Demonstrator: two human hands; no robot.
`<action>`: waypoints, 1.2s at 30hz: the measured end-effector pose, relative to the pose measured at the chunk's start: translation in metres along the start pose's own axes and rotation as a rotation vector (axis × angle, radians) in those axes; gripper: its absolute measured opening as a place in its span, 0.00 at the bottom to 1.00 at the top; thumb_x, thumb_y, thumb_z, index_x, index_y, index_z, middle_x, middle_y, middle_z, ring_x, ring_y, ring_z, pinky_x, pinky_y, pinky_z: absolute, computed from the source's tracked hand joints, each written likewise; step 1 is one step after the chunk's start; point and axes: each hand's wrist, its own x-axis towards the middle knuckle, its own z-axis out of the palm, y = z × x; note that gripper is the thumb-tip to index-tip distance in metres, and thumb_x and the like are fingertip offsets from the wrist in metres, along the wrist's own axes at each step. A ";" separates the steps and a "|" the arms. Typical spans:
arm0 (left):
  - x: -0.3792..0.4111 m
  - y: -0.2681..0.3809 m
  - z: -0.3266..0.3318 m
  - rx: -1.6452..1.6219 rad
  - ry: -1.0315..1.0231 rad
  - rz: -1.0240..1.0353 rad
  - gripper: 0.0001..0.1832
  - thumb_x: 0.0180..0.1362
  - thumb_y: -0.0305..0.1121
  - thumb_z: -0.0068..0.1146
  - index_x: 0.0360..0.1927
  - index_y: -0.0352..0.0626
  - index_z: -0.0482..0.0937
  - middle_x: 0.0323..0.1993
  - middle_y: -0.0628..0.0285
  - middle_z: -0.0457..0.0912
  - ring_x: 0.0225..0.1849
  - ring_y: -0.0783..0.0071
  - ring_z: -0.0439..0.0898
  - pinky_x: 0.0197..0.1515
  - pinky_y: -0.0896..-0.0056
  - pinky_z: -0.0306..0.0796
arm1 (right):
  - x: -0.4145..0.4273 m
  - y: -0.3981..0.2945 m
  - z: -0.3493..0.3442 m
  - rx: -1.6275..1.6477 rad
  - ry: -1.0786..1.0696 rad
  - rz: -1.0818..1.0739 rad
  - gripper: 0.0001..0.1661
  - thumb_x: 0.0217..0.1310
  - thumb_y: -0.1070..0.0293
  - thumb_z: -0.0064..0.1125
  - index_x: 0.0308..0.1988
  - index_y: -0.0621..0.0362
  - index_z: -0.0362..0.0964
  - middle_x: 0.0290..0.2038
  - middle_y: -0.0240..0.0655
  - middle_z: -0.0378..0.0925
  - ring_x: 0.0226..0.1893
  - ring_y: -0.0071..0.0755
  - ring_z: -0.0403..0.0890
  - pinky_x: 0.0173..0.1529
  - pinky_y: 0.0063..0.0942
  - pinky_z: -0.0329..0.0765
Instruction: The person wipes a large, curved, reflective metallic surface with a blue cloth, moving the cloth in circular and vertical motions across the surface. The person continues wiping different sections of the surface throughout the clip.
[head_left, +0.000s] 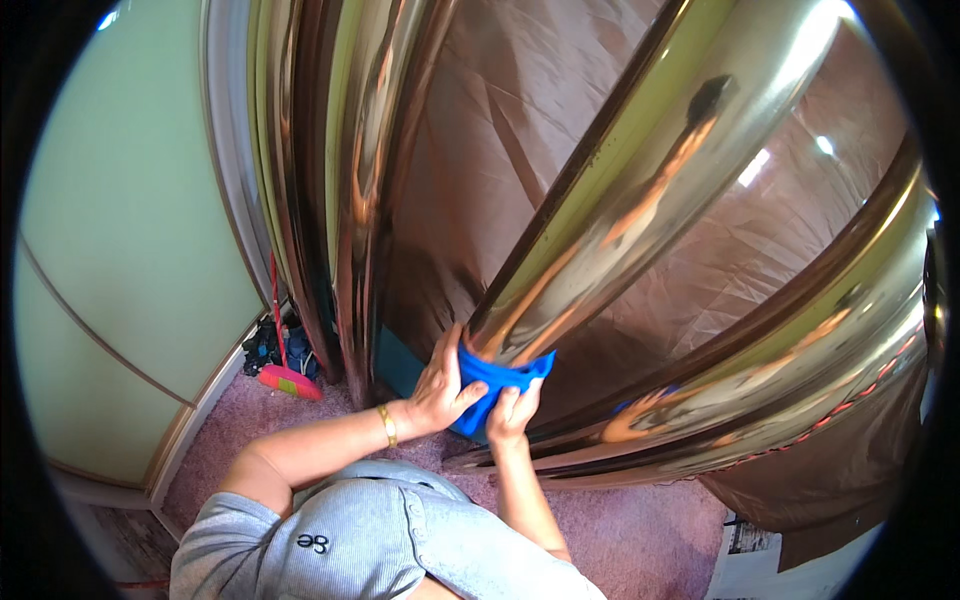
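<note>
A shiny metal pole (600, 247), or tube, rises from the middle of the view towards the upper right. A blue cloth (487, 382) is wrapped around its lower end. My left hand (439, 386), with a gold-coloured bracelet at the wrist, grips the cloth from the left side of the pole. On the right side, my right hand (514, 409) holds the cloth with its thumb towards me. The fingers behind the pole are partly hidden.
More shiny poles stand at the left (367, 187) and right (750, 390). Brown sheeting (525, 97) hangs behind. A pink broom (289, 382) rests on the pink carpet (232, 427) beside pale green panels (127, 187). Printed paper (754, 544) lies at the lower right.
</note>
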 end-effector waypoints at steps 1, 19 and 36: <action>0.020 0.016 -0.006 -0.021 0.077 0.100 0.52 0.59 0.58 0.52 0.68 0.25 0.42 0.63 0.28 0.56 0.63 0.33 0.60 0.66 0.50 0.56 | 0.022 -0.013 -0.002 -0.023 0.045 -0.090 0.37 0.68 0.52 0.44 0.62 0.74 0.53 0.49 0.52 0.70 0.46 0.49 0.74 0.54 0.38 0.70; 0.161 0.061 -0.056 -1.035 -0.354 -0.277 0.36 0.70 0.60 0.21 0.61 0.43 0.69 0.54 0.53 0.77 0.54 0.71 0.76 0.60 0.69 0.69 | 0.163 -0.156 0.020 -0.852 0.341 -0.660 0.54 0.50 0.53 0.67 0.69 0.60 0.48 0.66 0.73 0.41 0.65 0.78 0.50 0.64 0.62 0.57; 0.073 -0.036 -0.003 -0.560 -0.158 -0.279 0.31 0.72 0.51 0.23 0.64 0.36 0.64 0.57 0.51 0.75 0.60 0.69 0.71 0.66 0.66 0.59 | 0.067 -0.044 0.021 -0.627 0.141 -0.525 0.58 0.58 0.41 0.58 0.73 0.37 0.27 0.69 0.66 0.33 0.68 0.75 0.45 0.64 0.68 0.51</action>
